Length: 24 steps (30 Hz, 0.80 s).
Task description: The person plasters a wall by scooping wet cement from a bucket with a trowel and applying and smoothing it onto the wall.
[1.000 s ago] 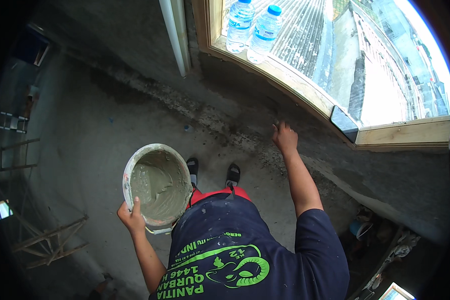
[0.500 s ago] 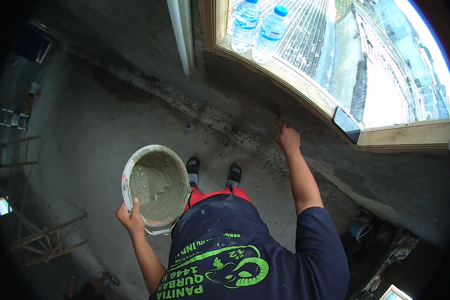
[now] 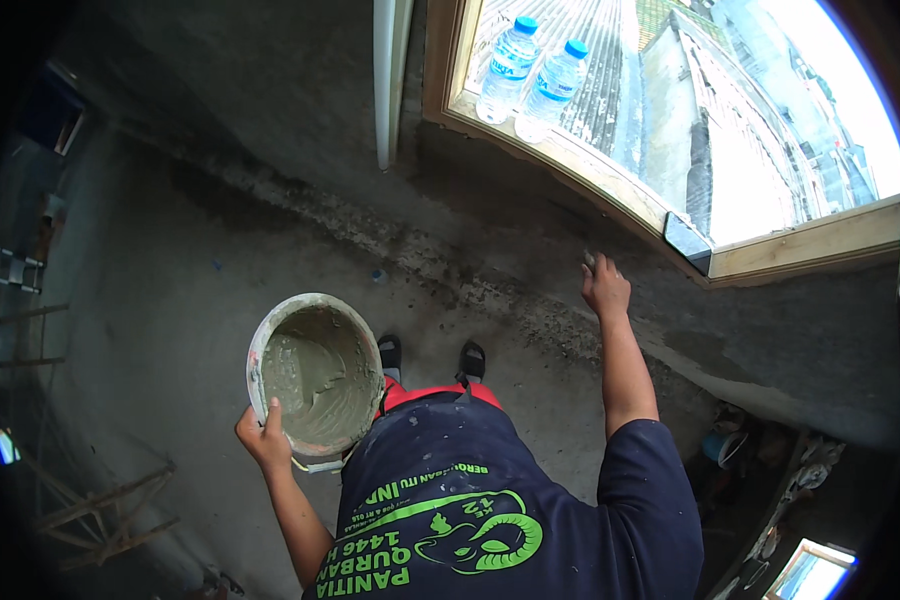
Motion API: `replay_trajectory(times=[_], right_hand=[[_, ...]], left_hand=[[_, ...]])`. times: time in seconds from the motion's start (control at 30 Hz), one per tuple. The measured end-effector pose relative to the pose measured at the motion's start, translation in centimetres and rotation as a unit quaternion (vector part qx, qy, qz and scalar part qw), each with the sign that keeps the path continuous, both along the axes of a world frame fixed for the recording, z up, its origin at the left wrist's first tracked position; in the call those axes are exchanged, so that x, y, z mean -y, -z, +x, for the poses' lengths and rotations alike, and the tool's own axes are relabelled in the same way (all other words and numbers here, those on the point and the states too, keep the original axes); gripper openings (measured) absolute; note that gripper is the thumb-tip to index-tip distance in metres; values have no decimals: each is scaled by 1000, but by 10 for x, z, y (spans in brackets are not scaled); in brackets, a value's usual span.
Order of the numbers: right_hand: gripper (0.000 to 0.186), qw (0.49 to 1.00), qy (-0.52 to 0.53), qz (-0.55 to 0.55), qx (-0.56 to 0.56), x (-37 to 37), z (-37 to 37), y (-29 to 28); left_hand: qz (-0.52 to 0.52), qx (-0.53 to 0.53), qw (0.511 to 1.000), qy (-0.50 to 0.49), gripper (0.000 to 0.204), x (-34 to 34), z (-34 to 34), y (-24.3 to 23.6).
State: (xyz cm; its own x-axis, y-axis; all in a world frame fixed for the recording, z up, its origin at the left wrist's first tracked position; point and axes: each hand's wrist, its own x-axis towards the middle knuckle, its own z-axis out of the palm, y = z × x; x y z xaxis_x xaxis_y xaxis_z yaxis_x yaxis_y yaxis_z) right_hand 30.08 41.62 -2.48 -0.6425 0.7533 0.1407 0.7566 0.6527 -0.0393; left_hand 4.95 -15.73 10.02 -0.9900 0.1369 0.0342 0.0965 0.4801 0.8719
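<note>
My left hand [image 3: 263,436] grips the near rim of a bucket [image 3: 254,350], its thumb lying over the edge. Grey wet mortar [image 3: 315,375] coats the inside, and the bucket tilts beside my left hip. Out in front, my right hand [image 3: 607,287] is closed, close to the rough grey wall [image 3: 530,205] below the window. A small greyish bit shows at its fingertips; the rest of what it holds is too dark to name.
Two water bottles [image 3: 553,90] and a phone [image 3: 688,243] stand on the wooden window frame [image 3: 590,170]. A white pipe [image 3: 387,90] runs down the wall. Wooden trestles [image 3: 100,500] are at the left, a small bucket [image 3: 720,447] at the lower right.
My right hand has moved to the right along the wall below the window. The left hand keeps its grip on the bucket, and the view has shifted slightly.
</note>
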Motion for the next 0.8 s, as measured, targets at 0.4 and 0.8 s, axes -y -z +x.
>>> replay_trajectory(times=[0.4, 0.8], right_hand=[[46, 859, 443, -256, 17, 170, 211, 50], [46, 744, 447, -473, 149, 477, 187, 85]], left_hand=[[-9, -87, 994, 62, 18, -39, -22, 0], [42, -20, 983, 180, 14, -34, -72, 54]])
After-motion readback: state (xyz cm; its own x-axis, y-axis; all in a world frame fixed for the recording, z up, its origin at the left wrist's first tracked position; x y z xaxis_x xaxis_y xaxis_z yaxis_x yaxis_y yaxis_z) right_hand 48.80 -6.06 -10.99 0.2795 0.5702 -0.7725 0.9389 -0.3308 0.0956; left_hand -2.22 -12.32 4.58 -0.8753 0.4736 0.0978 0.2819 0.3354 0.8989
